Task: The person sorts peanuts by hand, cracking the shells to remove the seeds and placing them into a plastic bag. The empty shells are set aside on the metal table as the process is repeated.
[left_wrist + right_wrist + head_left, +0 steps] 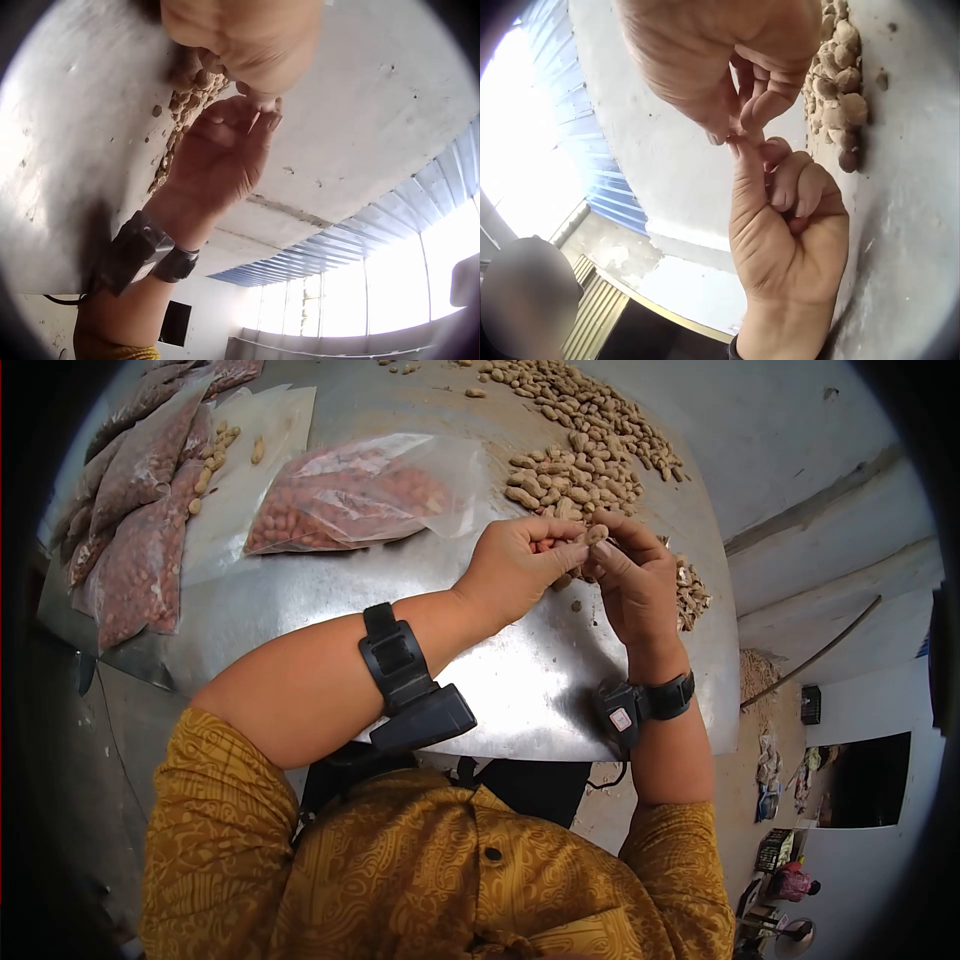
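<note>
In the head view a peanut in its shell (597, 534) is between the fingertips of both hands, above the metal table (480, 670). My right hand (640, 585) pinches it between thumb and fingers. My left hand (505, 570) has its thumb tip at the same peanut, its other fingers curled into the palm. Reddish peanut kernels (543, 545) show inside that curl, and a bit of red (799, 224) shows there in the right wrist view. Just beyond the hands lies a heap of unshelled peanuts (580, 475). The left wrist view mostly hides the peanut behind the fingers.
A clear bag of red kernels (345, 500) lies left of the heap. Several more filled bags (140, 550) are piled at the far left, beside a flat plastic bag (270, 435) with loose peanuts on it. Broken shells (691, 598) lie right of my right hand.
</note>
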Demonstrator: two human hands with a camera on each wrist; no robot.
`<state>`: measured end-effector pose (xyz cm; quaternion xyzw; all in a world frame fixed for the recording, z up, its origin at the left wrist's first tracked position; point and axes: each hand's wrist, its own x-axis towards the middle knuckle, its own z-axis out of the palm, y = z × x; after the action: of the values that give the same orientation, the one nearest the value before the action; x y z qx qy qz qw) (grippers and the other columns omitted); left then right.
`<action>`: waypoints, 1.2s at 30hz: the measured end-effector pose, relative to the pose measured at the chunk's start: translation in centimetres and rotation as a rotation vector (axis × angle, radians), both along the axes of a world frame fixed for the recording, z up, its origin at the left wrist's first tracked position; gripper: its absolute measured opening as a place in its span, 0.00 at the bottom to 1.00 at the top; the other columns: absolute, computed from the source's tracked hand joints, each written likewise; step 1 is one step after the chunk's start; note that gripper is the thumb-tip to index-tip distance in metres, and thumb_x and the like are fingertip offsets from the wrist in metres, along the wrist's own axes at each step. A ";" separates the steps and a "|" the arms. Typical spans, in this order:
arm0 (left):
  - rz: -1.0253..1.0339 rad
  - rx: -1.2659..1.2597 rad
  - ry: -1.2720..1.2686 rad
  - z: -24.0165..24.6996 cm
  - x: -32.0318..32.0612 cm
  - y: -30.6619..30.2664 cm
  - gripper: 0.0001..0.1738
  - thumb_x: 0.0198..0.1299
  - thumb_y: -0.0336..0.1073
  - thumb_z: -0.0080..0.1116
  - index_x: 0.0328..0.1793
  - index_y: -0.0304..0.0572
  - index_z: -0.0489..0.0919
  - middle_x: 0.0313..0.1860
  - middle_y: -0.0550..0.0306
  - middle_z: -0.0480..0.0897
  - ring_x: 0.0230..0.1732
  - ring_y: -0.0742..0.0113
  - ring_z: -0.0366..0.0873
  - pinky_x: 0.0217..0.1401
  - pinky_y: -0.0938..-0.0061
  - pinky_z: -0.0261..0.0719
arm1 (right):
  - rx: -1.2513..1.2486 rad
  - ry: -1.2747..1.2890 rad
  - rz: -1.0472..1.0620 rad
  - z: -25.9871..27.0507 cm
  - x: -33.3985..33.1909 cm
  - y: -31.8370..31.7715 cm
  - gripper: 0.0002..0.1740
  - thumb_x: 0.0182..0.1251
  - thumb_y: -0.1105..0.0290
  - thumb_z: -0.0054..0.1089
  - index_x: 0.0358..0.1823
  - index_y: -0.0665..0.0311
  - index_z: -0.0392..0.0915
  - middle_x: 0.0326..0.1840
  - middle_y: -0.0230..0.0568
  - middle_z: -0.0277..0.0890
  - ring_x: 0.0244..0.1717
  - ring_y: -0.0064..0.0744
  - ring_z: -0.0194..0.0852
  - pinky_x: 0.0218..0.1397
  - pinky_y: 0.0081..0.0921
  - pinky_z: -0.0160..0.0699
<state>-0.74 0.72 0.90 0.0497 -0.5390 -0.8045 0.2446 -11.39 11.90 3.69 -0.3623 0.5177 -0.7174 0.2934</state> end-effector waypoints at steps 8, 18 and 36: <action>0.067 -0.458 -0.102 -0.2 -0.1 0.1 0.14 0.61 0.33 0.55 0.49 0.31 0.77 0.32 0.60 0.80 0.32 0.79 0.73 0.35 0.83 0.72 | 0.089 0.374 -0.077 -0.2 0.5 0.6 0.07 0.60 0.75 0.57 0.39 0.69 0.75 0.33 0.35 0.75 0.27 0.22 0.74 0.31 0.17 0.75; 0.074 -0.496 -0.168 0.9 0.9 0.7 0.12 0.61 0.32 0.52 0.43 0.28 0.77 0.31 0.57 0.81 0.34 0.76 0.77 0.38 0.81 0.74 | 0.120 0.479 -0.218 -0.9 1.8 0.5 0.05 0.63 0.74 0.54 0.35 0.69 0.74 0.31 0.32 0.71 0.24 0.17 0.72 0.23 0.12 0.70; -0.212 0.438 -0.026 0.5 0.2 0.0 0.08 0.65 0.36 0.49 0.40 0.38 0.75 0.26 0.63 0.73 0.18 0.83 0.59 0.18 0.87 0.56 | -0.142 -0.200 -0.120 -1.2 2.2 -0.4 0.12 0.65 0.74 0.53 0.48 0.73 0.72 0.35 0.41 0.77 0.31 0.26 0.76 0.32 0.17 0.76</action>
<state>-0.52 0.68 1.40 0.0550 -0.3569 -0.9226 0.1355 -9.20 11.48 2.50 -0.2770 0.4545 -0.8011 0.2739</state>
